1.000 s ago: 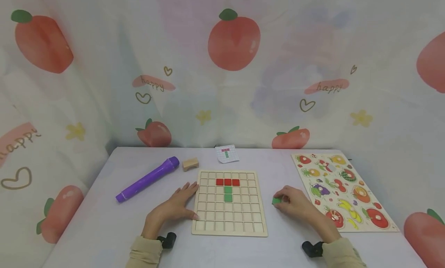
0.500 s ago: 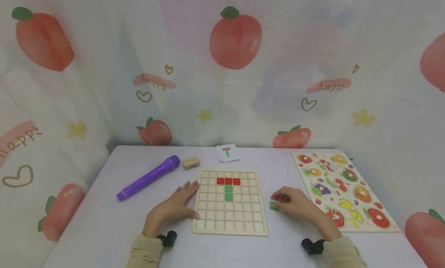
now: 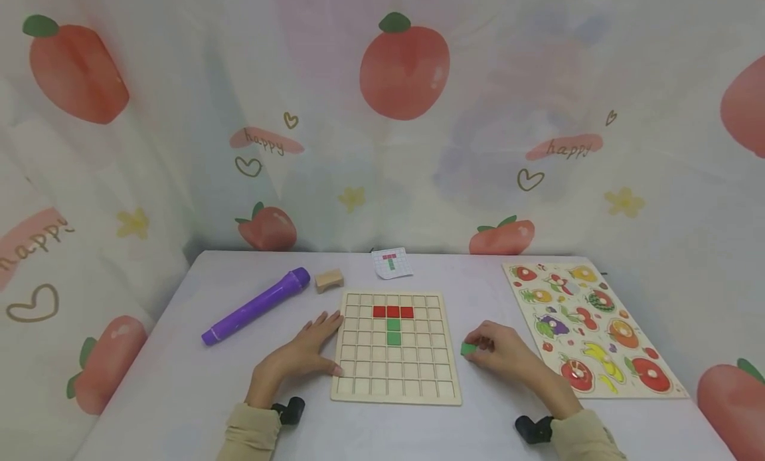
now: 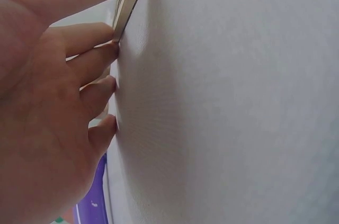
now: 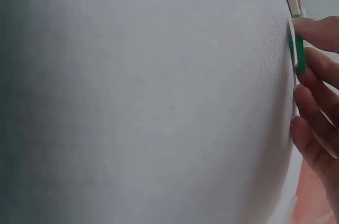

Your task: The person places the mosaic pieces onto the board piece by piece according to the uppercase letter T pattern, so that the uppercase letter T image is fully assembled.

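Observation:
A wooden grid board (image 3: 397, 384) lies in the middle of the table. Three red square tiles (image 3: 393, 312) form a row on it, and two green square tiles (image 3: 394, 331) run down below the middle one. My left hand (image 3: 301, 355) rests along the board's left edge, fingers extended, fingertips and thumb at the rim. Just right of the board, my right hand (image 3: 502, 348) pinches another green tile (image 3: 469, 349) between thumb and fingers. In the right wrist view this green tile (image 5: 300, 54) is seen edge-on, near the table surface.
A purple toy microphone (image 3: 257, 307) lies on the left, with a small wooden block (image 3: 329, 281) beside its head. Behind the board is a paper card (image 3: 392, 264) printed with a red and green T pattern. On the right lies a fruit puzzle board (image 3: 588, 335).
My right hand has shifted slightly left toward the board, and the green tile in its fingers has tilted about. The left hand and the tiles on the board have stayed put.

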`<action>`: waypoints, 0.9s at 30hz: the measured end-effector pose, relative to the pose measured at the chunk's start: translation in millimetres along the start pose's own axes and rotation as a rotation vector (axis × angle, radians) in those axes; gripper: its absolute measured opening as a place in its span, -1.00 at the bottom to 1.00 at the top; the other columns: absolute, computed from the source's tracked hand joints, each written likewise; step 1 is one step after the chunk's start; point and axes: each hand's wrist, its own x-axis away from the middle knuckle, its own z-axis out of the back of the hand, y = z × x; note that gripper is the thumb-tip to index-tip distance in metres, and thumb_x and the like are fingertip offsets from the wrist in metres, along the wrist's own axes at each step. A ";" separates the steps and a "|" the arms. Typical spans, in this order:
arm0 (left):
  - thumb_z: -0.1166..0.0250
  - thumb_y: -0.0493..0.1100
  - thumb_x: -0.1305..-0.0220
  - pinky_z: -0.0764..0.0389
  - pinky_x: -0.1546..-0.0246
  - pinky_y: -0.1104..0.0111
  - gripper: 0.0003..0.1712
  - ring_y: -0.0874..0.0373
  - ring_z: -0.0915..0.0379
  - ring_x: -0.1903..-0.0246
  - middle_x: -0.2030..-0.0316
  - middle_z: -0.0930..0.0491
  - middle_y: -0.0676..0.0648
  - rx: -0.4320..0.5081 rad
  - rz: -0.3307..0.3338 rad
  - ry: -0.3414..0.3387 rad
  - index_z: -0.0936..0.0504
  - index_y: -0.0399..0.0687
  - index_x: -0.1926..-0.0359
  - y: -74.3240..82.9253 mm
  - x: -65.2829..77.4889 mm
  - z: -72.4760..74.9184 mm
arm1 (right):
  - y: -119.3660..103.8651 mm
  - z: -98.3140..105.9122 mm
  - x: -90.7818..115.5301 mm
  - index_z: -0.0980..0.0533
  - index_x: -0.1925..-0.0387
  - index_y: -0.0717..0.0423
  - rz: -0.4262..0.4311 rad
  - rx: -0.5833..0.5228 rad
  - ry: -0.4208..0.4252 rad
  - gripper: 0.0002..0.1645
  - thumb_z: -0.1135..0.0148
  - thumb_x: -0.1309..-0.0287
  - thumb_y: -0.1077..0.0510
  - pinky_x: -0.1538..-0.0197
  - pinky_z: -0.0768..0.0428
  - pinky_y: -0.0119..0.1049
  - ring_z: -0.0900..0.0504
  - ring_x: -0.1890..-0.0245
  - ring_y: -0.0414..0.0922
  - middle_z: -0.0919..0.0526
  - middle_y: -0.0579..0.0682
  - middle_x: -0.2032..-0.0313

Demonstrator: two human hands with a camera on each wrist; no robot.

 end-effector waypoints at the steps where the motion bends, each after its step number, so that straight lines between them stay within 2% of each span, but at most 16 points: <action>1: -0.60 -0.03 -0.04 0.19 -0.65 -0.09 0.21 -0.21 0.25 -0.63 -0.62 -0.03 -0.19 -0.006 0.001 -0.005 -0.12 -0.18 -0.60 0.3 0.2 0.0 | -1.3 -0.3 -0.2 -0.71 0.23 0.07 -0.001 -0.003 0.004 -0.80 -0.53 -0.07 0.18 0.32 -0.53 -0.43 -0.48 0.36 -0.30 -0.62 -0.18 0.37; 6: -0.61 -0.05 -0.03 0.20 -0.65 -0.10 0.21 -0.21 0.25 -0.63 -0.62 -0.03 -0.19 -0.004 0.005 -0.004 -0.12 -0.19 -0.60 1.7 1.0 0.5 | -7.7 -2.3 -4.7 -0.71 0.21 0.01 0.002 -0.012 0.012 -0.80 -0.54 -0.09 0.15 0.32 -0.51 -0.43 -0.46 0.36 -0.31 -0.61 -0.23 0.38; 14: -0.61 -0.03 -0.02 0.20 -0.65 -0.07 0.21 -0.18 0.25 -0.64 -0.62 -0.04 -0.17 -0.001 0.018 0.000 -0.14 -0.17 -0.60 2.1 0.7 0.0 | -22.2 -11.7 -19.8 -0.72 0.20 0.02 0.069 -0.053 -0.008 -0.77 -0.55 -0.07 0.15 0.29 -0.55 -0.44 -0.51 0.33 -0.29 -0.67 -0.23 0.32; 20: -0.61 -0.04 -0.02 0.20 -0.66 -0.04 0.22 -0.15 0.25 -0.64 -0.62 -0.04 -0.15 -0.006 0.016 -0.001 -0.14 -0.16 -0.60 1.2 0.0 -0.3 | -40.8 -19.9 -30.4 -0.72 0.18 0.08 0.131 -0.090 -0.040 -0.74 -0.56 -0.06 0.16 0.27 -0.59 -0.42 -0.54 0.32 -0.25 -0.69 -0.16 0.29; 27: -0.62 -0.03 -0.01 0.21 -0.65 -0.06 0.23 -0.18 0.25 -0.63 -0.62 -0.03 -0.18 0.009 0.000 -0.001 -0.13 -0.19 -0.60 0.0 -0.5 0.2 | -58.6 -31.4 -39.9 -0.71 0.17 0.09 0.135 -0.116 -0.088 -0.74 -0.55 -0.07 0.17 0.26 -0.57 -0.44 -0.52 0.31 -0.23 -0.68 -0.14 0.30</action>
